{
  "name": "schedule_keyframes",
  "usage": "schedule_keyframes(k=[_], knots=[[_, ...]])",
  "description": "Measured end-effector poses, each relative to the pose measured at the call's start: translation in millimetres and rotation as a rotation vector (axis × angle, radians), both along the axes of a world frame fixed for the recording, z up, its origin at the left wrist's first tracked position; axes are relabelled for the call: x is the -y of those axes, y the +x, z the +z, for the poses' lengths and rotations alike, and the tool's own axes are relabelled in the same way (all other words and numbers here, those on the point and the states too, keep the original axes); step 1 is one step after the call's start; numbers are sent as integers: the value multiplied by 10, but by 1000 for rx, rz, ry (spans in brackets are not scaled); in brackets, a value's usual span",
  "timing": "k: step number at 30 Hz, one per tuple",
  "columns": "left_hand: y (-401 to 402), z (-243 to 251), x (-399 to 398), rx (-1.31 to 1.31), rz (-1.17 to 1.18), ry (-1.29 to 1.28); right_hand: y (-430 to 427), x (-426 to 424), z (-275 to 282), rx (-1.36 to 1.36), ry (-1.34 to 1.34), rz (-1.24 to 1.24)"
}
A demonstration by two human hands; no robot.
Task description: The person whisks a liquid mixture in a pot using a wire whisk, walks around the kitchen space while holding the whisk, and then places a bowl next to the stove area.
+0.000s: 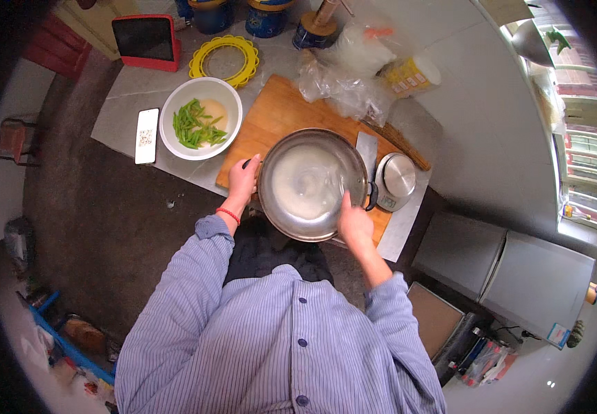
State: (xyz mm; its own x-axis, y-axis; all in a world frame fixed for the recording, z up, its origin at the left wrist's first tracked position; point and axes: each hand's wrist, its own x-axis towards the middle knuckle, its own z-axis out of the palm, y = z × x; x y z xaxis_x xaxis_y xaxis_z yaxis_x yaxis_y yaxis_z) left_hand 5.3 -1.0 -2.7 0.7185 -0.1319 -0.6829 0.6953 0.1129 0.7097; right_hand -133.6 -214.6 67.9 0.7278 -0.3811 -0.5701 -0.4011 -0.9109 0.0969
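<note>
A wide metal pan (pixel 306 227) with cloudy whitish liquid (pixel 303 183) in it is in front of me, over the near part of a wooden cutting board (pixel 278 106). My left hand (pixel 243 178) grips the pan's black handle on the left side. My right hand (pixel 354 220) is at the pan's lower right edge, its thumb or finger reaching over the rim; what lies under it is hidden. The pan's other black handle (pixel 372 196) sticks out just beside this hand. Left of the board stands a white bowl (pixel 168 138) with cut green vegetable pieces (pixel 192 129) and pale liquid.
A cleaver (pixel 366 147) and a digital kitchen scale (pixel 392 202) lie right of the pan. A phone (pixel 146 137) rests at the counter's left edge. Behind are a red-framed screen (pixel 144 41), a yellow ring (pixel 249 52), plastic bags (pixel 340 88) and blue tins (pixel 267 21).
</note>
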Motion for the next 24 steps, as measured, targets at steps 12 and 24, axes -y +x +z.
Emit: schedule_keyframes(k=[12,24], knots=[[-2,-2,32,-26,14,-29,156,-12,-77,31,-29,7],[-21,52,61,-23,14,24,279,-103,-160,115,33,43]])
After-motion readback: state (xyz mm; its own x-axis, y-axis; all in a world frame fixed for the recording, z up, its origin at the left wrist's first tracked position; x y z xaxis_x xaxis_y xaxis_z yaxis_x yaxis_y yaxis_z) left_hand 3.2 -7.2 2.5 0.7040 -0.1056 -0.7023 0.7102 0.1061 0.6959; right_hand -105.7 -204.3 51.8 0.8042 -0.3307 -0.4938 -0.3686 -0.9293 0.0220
